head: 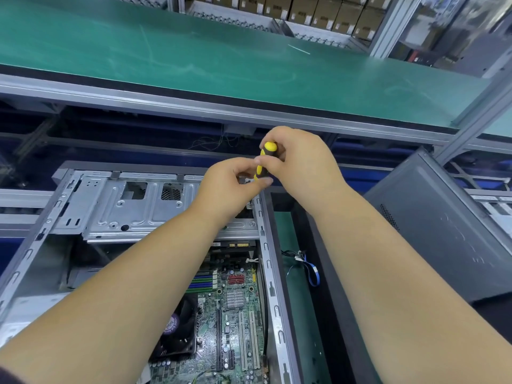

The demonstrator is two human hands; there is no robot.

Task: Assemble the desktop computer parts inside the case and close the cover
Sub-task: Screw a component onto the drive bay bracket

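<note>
An open computer case [266, 245] lies on its side before me, with a silver drive cage [133, 209] at its far end and a green motherboard [235, 314] inside. A black CPU fan [177, 331] sits at the board's left. My right hand [302, 164] grips a yellow and black screwdriver [264, 159], held upright over the case's far right corner. My left hand [224, 189] pinches something small at the screwdriver's lower end; the tip is hidden by my fingers. A dark grey cover panel [443, 231] leans at the right.
A black tray [315, 273] with a green floor lies right of the case and holds loose blue and black cables [310, 270]. A green conveyor belt [194, 51] runs across behind, above an aluminium rail [166, 101]. Cardboard boxes [318, 12] fill the far shelves.
</note>
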